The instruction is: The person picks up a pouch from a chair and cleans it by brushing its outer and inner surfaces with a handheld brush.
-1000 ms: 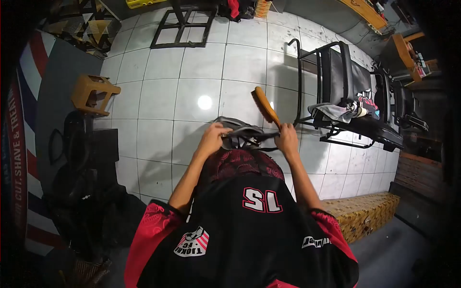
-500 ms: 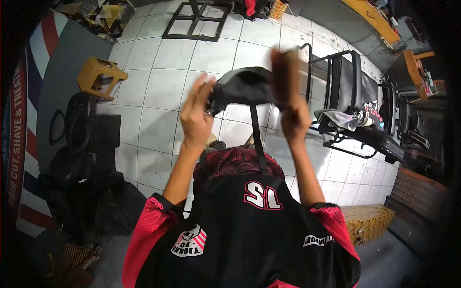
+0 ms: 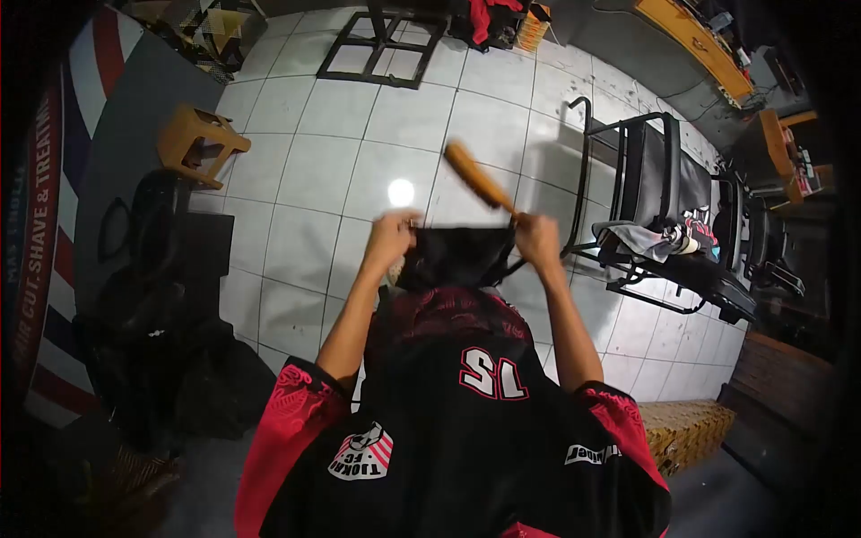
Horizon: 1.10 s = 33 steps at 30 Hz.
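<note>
Two hands hold one black cloth (image 3: 462,255) between them, in front of the person's jersey (image 3: 430,430) and over the tiled floor (image 3: 350,170). The left hand (image 3: 391,244) seems to pinch its upper left corner, though the fingertips blur; the right hand (image 3: 540,240) is at the opposite corner. The hands are apart, and that spacing probably explains why the upper edge runs nearly straight, with the rest of the cloth hanging loosely towards the lap.

The right hand is also closed round the handle of a wooden brush (image 3: 473,170). Its head points up and away from the body, beyond the cloth, with the bristles on the side towards the person. Carried at this angle, the brush likely leaves the fingers enough freedom to manage the corner as well; exactly how they divide the two cannot be told. Only the handle end comes near the fabric, so the bristles stand clear of it.

To the right, a grey cloth (image 3: 637,238) lies over a black chair (image 3: 659,179), whose frame presumably keeps it off the floor. A tan stool (image 3: 202,145) stands well apart on the left, out of the arms' way.
</note>
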Available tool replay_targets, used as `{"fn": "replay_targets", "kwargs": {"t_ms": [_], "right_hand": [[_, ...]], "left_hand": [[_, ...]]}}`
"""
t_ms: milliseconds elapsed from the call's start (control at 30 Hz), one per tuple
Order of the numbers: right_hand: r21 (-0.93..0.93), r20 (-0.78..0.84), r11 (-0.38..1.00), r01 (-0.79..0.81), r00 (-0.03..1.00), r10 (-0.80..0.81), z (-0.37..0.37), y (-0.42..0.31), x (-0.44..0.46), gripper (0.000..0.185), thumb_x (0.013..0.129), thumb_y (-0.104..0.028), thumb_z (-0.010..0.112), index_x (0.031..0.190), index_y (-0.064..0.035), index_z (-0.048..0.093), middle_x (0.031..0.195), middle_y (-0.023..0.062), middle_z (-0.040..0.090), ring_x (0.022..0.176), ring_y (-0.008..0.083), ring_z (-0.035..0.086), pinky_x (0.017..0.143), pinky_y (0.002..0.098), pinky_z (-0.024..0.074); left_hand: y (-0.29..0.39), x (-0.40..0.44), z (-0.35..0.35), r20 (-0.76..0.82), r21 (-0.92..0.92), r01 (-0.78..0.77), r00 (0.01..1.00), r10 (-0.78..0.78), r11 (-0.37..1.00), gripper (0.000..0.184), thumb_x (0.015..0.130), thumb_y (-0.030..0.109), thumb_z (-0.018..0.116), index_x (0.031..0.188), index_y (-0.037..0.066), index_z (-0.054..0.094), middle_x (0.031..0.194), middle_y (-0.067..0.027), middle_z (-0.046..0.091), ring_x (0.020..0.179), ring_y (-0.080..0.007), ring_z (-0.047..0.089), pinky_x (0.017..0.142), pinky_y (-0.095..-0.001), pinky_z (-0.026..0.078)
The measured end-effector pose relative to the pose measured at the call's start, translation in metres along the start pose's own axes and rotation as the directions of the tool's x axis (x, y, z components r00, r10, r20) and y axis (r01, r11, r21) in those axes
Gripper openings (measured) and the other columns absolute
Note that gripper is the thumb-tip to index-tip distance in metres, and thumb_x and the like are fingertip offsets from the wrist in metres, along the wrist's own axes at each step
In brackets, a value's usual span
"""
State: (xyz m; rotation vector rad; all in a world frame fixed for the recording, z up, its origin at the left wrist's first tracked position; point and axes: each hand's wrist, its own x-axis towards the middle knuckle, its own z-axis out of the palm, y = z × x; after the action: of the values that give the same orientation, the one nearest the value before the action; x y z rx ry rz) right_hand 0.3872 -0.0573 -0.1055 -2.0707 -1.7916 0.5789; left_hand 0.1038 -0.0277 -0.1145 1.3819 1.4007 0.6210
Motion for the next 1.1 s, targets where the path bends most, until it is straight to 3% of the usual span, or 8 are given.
{"fn": "replay_targets", "kwargs": {"t_ms": [133,333,400,433,500,667,900,1100], "right_hand": [[0.198,-0.546,0.946,0.256,0.83,-0.111,-0.094,-0.062,0.01,0.021,0.071,0.002,0.058,0.092,0.0001,0.062,0.066,0.0123,0.057,0.057,0.0141,0.054,0.057,0.0267,0.0433],[0.028,-0.773,0.836,0.548,0.542,-0.329,-0.066,-0.046,-0.01,0.027,0.064,0.008,0.054,0.087,-0.0017,0.062,0.068,0.0142,0.055,0.058,0.0279,0.05,0.054,0.0316,0.0429],[0.111,-0.614,0.862,0.495,0.716,-0.332,-0.022,-0.025,-0.025,0.018,0.066,0.004,0.053,0.08,-0.0029,0.062,0.07,0.0181,0.058,0.059,0.0311,0.054,0.056,0.0381,0.0456],[0.063,-0.344,0.945,0.32,0.896,-0.281,0.007,-0.002,-0.039,0.018,0.066,0.0,0.054,0.081,-0.0037,0.062,0.073,0.02,0.059,0.062,0.0339,0.056,0.058,0.0416,0.0464],[-0.162,0.2,0.975,0.152,0.973,-0.119,0.053,0.052,-0.068,0.019,0.065,-0.006,0.055,0.082,-0.0041,0.064,0.077,0.0232,0.06,0.068,0.0388,0.059,0.062,0.0468,0.0471],[-0.071,0.481,0.995,0.073,0.876,-0.03,0.052,0.063,-0.084,0.02,0.063,-0.01,0.055,0.079,-0.0018,0.064,0.077,0.0256,0.059,0.071,0.042,0.058,0.065,0.0481,0.0472],[0.2,-0.173,0.979,0.044,0.985,-0.009,-0.025,-0.023,-0.025,0.021,0.063,-0.002,0.055,0.081,-0.002,0.065,0.066,0.0237,0.055,0.062,0.0386,0.056,0.058,0.0447,0.0439],[0.275,-0.71,0.784,0.556,0.667,-0.224,-0.119,-0.081,-0.015,0.016,0.063,0.01,0.051,0.075,0.0016,0.057,0.067,0.0118,0.053,0.058,0.0226,0.05,0.056,0.0278,0.0412]], "left_hand": [[0.127,-0.006,-0.03,-0.306,0.074,-0.447,0.841,0.447,0.891,0.046,0.066,-0.012,0.037,0.104,0.001,0.06,0.101,-0.0175,0.062,0.094,-0.0264,0.061,0.08,-0.0291,0.046],[0.136,-0.035,-0.012,-0.406,0.28,-0.638,0.598,0.691,0.717,0.056,0.068,-0.015,0.039,0.119,0.004,0.052,0.119,-0.015,0.055,0.106,-0.0308,0.055,0.087,-0.0342,0.046],[0.081,-0.031,0.01,-0.262,0.321,-0.57,0.714,0.65,0.756,0.048,0.075,-0.008,0.04,0.118,0.007,0.054,0.118,-0.0142,0.055,0.104,-0.0319,0.056,0.085,-0.0381,0.046],[0.055,-0.035,0.012,0.014,0.327,-0.264,0.961,0.275,0.907,0.045,0.076,-0.006,0.041,0.116,0.008,0.055,0.115,-0.0161,0.056,0.101,-0.0319,0.057,0.086,-0.0393,0.046],[-0.055,-0.032,0.025,0.482,0.579,-0.327,0.876,0.01,0.747,0.039,0.072,-0.002,0.048,0.104,0.013,0.065,0.106,-0.0144,0.061,0.095,-0.0335,0.058,0.083,-0.0415,0.045],[-0.046,-0.042,0.022,0.412,0.495,-0.178,0.91,-0.049,0.85,0.031,0.067,0.001,0.05,0.089,0.012,0.069,0.086,-0.0161,0.064,0.082,-0.0344,0.061,0.079,-0.04,0.047],[0.047,-0.007,0.003,-0.197,0.05,-0.191,0.96,0.198,0.98,0.032,0.074,-0.01,0.038,0.092,-0.001,0.063,0.083,-0.0102,0.066,0.08,-0.0141,0.062,0.073,-0.0258,0.048],[0.187,-0.049,-0.04,-0.369,0.174,-0.668,0.637,0.676,0.724,0.049,0.063,-0.016,0.033,0.102,0.0,0.059,0.106,-0.0163,0.062,0.099,-0.0244,0.06,0.083,-0.0299,0.047]]}}
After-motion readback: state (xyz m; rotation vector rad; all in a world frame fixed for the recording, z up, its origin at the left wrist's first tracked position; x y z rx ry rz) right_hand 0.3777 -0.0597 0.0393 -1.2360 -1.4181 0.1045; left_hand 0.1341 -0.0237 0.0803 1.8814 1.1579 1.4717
